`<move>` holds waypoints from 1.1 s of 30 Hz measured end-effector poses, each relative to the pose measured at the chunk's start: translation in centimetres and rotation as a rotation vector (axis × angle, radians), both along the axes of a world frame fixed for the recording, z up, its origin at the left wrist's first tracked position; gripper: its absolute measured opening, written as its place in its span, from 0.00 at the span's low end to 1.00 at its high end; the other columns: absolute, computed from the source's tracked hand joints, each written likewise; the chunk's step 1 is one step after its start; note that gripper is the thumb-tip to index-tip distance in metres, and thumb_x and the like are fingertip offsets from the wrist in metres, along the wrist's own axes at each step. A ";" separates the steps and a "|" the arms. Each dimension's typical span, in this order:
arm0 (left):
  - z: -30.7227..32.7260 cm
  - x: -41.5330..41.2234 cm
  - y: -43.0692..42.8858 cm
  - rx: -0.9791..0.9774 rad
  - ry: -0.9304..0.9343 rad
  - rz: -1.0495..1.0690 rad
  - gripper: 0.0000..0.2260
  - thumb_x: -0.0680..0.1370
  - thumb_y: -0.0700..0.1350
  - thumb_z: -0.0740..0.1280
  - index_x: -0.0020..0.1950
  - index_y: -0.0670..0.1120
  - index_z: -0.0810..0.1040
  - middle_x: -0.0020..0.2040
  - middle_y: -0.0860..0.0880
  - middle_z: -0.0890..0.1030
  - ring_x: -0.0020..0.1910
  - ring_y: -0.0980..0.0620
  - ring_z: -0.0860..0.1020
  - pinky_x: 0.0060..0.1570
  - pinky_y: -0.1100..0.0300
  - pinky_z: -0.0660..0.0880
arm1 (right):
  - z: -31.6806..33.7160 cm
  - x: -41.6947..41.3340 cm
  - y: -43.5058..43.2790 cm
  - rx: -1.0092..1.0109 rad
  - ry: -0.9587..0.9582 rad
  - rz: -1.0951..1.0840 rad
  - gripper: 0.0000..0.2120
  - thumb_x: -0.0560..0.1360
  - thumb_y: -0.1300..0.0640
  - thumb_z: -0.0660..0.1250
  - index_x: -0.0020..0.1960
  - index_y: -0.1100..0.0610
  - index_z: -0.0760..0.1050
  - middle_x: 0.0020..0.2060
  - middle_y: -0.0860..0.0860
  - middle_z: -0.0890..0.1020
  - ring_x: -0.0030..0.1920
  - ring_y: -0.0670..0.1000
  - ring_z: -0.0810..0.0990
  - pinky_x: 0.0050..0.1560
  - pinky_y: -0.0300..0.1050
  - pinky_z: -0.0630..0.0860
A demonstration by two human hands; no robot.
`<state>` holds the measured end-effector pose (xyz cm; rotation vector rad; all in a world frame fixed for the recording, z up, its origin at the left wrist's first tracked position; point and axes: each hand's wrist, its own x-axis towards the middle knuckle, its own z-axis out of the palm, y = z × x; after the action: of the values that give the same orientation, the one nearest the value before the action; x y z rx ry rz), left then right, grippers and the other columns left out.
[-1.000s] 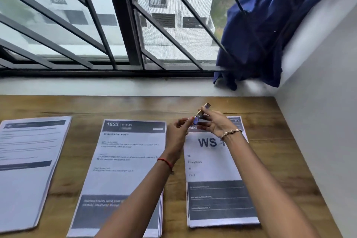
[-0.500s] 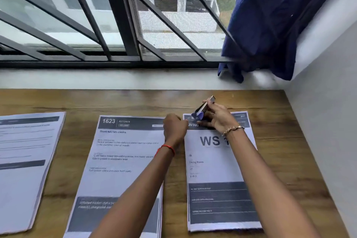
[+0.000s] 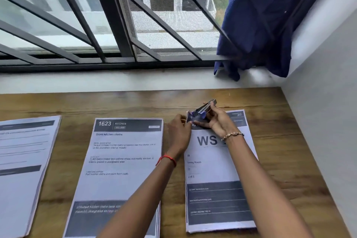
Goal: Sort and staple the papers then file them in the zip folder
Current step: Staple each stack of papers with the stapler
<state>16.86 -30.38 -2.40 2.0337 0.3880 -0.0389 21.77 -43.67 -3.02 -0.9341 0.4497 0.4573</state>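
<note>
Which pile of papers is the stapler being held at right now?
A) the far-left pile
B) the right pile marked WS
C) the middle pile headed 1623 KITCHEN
B: the right hand grips the stapler at the top left corner of the WS pile, and the left hand holds that corner.

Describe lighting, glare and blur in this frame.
Head view: soft, even daylight from the black-barred window, no hard shadows; pale sheen on the wooden table near the sill; small silver-and-blue stapler and the fine print on the white WS-headed paper stack are smeared; large headings read clearly.
</note>
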 end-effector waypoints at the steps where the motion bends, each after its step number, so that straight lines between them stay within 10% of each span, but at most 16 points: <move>1: 0.2 -0.3 -0.2 0.004 -0.030 -0.002 0.06 0.76 0.40 0.66 0.50 0.39 0.79 0.46 0.46 0.81 0.44 0.52 0.78 0.45 0.59 0.75 | -0.1 -0.1 -0.1 0.016 0.001 -0.006 0.11 0.80 0.54 0.55 0.48 0.58 0.73 0.35 0.54 0.83 0.41 0.56 0.83 0.45 0.62 0.77; 11: 0.3 -0.4 0.2 -0.025 -0.120 0.109 0.07 0.74 0.35 0.66 0.46 0.37 0.83 0.42 0.41 0.84 0.40 0.50 0.80 0.43 0.55 0.76 | 0.4 -0.2 -0.7 0.098 -0.132 -0.035 0.16 0.64 0.53 0.68 0.52 0.55 0.77 0.43 0.56 0.80 0.42 0.53 0.83 0.36 0.46 0.82; 18: -0.5 -0.3 0.3 -0.081 -0.116 0.166 0.06 0.75 0.35 0.66 0.45 0.37 0.83 0.39 0.44 0.84 0.33 0.59 0.74 0.30 0.75 0.66 | 1.7 1.2 0.1 -0.116 -0.291 0.103 0.17 0.67 0.54 0.64 0.55 0.57 0.74 0.43 0.50 0.79 0.40 0.44 0.82 0.47 0.36 0.78; 24: -1.6 -0.1 0.4 -0.138 -0.072 0.198 0.06 0.75 0.37 0.67 0.48 0.40 0.83 0.43 0.44 0.84 0.39 0.55 0.77 0.40 0.64 0.73 | 1.6 2.4 1.1 -0.426 -0.388 0.315 0.15 0.77 0.60 0.61 0.63 0.61 0.72 0.46 0.50 0.79 0.51 0.50 0.76 0.64 0.50 0.70; 33: -1.9 0.1 0.4 -0.259 -0.082 0.285 0.06 0.74 0.36 0.69 0.49 0.38 0.83 0.44 0.45 0.83 0.41 0.55 0.79 0.41 0.71 0.73 | 2.1 3.2 1.6 -0.615 -0.421 0.449 0.10 0.77 0.61 0.62 0.54 0.67 0.75 0.41 0.51 0.80 0.39 0.44 0.79 0.44 0.33 0.76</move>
<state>16.96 -30.02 -4.29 1.7040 0.5863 0.1614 24.97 -42.03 -0.88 -1.7019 -0.0239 0.5187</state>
